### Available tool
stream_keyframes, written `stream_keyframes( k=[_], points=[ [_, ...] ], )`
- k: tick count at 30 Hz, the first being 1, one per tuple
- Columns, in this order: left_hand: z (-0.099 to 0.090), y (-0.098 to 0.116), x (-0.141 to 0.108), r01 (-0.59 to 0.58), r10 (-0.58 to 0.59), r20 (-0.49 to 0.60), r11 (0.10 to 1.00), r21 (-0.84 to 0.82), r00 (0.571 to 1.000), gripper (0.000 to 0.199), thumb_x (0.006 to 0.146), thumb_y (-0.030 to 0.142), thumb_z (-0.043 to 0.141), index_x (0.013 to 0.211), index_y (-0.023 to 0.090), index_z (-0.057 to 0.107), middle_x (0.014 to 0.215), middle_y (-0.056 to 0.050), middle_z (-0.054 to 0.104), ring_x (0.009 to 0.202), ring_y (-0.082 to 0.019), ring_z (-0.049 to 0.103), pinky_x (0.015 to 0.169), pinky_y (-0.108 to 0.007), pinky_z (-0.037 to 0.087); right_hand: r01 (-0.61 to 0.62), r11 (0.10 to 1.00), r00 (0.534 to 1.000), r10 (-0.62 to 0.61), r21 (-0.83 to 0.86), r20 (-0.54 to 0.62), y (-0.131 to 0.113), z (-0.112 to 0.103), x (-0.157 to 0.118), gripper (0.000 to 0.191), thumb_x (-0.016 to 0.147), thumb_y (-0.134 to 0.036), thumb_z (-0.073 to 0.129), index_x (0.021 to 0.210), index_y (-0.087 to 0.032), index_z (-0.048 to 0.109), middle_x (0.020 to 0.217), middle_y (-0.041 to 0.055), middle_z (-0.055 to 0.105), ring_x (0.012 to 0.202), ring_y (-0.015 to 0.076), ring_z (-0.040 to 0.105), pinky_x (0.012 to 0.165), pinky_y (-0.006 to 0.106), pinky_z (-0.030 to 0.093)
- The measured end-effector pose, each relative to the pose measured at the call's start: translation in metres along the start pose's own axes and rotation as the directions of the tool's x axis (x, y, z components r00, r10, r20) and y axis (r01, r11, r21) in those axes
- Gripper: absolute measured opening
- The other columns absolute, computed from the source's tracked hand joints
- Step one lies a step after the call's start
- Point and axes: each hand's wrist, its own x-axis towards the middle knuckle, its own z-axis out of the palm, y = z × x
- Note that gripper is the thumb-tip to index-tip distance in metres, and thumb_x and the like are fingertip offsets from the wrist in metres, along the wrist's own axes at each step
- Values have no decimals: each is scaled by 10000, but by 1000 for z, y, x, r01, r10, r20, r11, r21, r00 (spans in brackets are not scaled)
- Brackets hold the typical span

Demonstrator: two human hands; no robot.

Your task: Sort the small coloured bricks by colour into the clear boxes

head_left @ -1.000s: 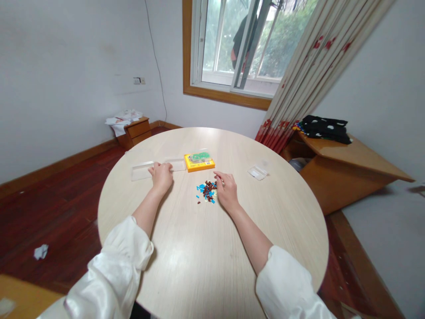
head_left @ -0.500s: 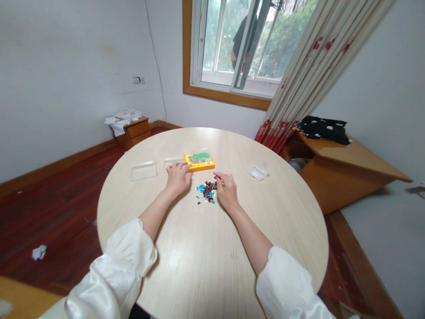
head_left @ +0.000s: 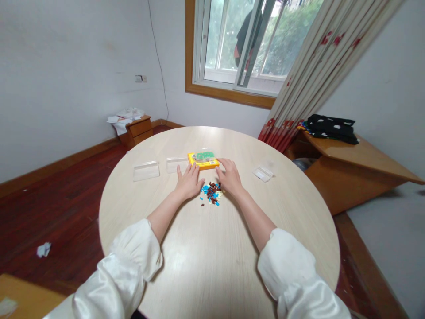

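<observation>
Small brown, blue and cream plastic building bricks (head_left: 212,193) lie in a loose pile between my hands. My left hand (head_left: 190,182) rests palm down on the table with fingers spread, its fingertips at the front left corner of a yellow box (head_left: 207,165) and its thumb near the pile. My right hand (head_left: 229,177) is just behind and right of the pile. Its index finger and thumb are apart at the box's right end; I cannot tell whether they touch it. On the box sits a clear container of green pieces (head_left: 205,155).
Two clear plastic trays, a left one (head_left: 146,171) and a nearer one (head_left: 175,165), lie left of the box on the round table (head_left: 206,257). A clear plastic packet (head_left: 263,173) is to the right. Beyond are a window, a curtain (head_left: 299,75) and a tilted wooden cabinet (head_left: 361,177).
My right hand has moved from the pile's edge up to the yellow box's right end, its fingers parting. My left hand's fingers have spread and its thumb has come nearer the pile.
</observation>
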Motion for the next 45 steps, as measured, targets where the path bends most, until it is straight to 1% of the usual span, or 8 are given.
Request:
stream_keyframes(
  k=[7,13,18,23,34,39,42,45],
  points=[
    [3,-3,3,-5,5,-1,1000,-24,1000,548,886,380,339,1370,123,333,1480,-168,256,1377,-299,213,1049,-648,-77,56,974,941,22,-219,339,13,15,52,671,793,-290,563,1404,-193,302,1504,130,227,1393,308,139,1068,572,204],
    [1,-3,3,-1,0,-6,998,-67,1000,527,884,363,344,1361,138,347,1476,-167,268,1376,-296,219,1054,-635,-96,116,953,871,38,-281,490,10,23,72,606,830,-174,483,1408,-208,304,1498,132,246,1387,294,177,1075,580,161],
    [1,-3,2,-4,2,-25,996,-85,1000,520,884,360,344,1359,149,348,1473,-164,278,1372,-306,222,1048,-642,-96,127,938,901,27,-323,433,3,21,71,485,823,-216,515,1305,-236,462,1343,141,467,1237,293,418,1038,592,181],
    [0,-2,1,-2,-1,-28,995,-98,1000,509,883,358,352,1348,151,356,1465,-167,297,1373,-300,224,1051,-640,-93,105,947,907,34,-305,419,-1,19,68,445,785,-281,581,1216,-195,510,1312,130,478,1302,317,312,1032,587,181],
    [4,-8,2,-31,-18,-171,959,-282,985,383,900,293,353,1233,137,460,1394,-173,415,1337,-246,314,1101,-583,22,80,954,947,18,-289,322,-11,24,52,438,782,-381,604,1144,-153,513,1106,167,568,1057,278,483,895,410,390],
    [7,-8,10,-112,-245,-317,603,-790,916,232,822,314,512,979,148,553,1129,-137,607,1085,-214,558,982,-411,405,19,999,990,-12,-50,140,-19,14,22,339,816,-367,566,1104,-196,517,1115,110,581,1052,249,483,926,411,386],
    [3,0,10,-94,-325,-150,181,-979,934,413,701,356,666,1030,153,523,1001,-91,643,906,-184,623,865,-353,481,-7,998,999,4,69,44,-31,4,-3,310,841,-390,519,1095,-212,514,1105,92,590,1024,243,497,913,425,404],
    [-3,12,3,1,-148,19,-118,-993,989,582,602,391,754,1081,155,523,1014,-87,646,882,-172,626,838,-323,485,-25,994,999,28,109,-30,-44,-5,-24,309,856,-399,487,1098,-208,520,1088,94,594,1018,241,501,906,423,415]
  ],
)
